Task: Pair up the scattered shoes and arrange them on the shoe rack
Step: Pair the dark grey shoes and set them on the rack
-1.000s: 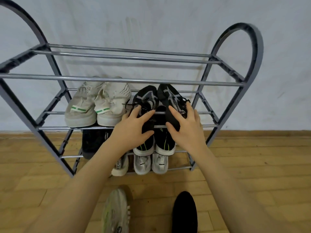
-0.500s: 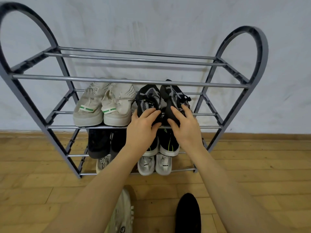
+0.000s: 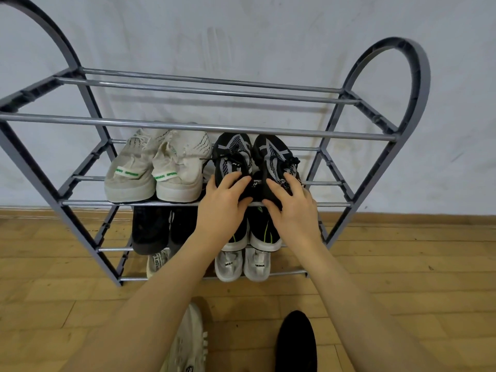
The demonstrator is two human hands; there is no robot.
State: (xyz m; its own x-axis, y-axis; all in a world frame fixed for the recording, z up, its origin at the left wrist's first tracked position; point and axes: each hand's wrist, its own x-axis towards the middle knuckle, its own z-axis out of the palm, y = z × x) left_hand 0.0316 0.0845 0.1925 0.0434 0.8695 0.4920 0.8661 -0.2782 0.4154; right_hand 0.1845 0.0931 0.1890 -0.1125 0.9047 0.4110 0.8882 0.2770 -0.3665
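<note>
A grey metal shoe rack (image 3: 204,127) stands against the wall. On its second shelf a pair of black-and-grey knit sneakers sits toes to the wall. My left hand (image 3: 224,202) grips the heel of the left black sneaker (image 3: 233,154). My right hand (image 3: 291,208) grips the heel of the right black sneaker (image 3: 273,157). Beside them on the same shelf stands a pair of cream sneakers with green heel tabs (image 3: 158,167). The top shelf holds nothing.
Lower shelves hold dark shoes (image 3: 150,229), black sneakers with white soles (image 3: 264,234) and white sneakers (image 3: 241,264). On the wooden floor near me lie a white sneaker (image 3: 188,342) and a black shoe (image 3: 295,342). A white wall stands behind the rack.
Both hands slid the black sneakers deeper onto the second shelf and closed onto their heels. The camera moved slightly, so the rack appears shifted right.
</note>
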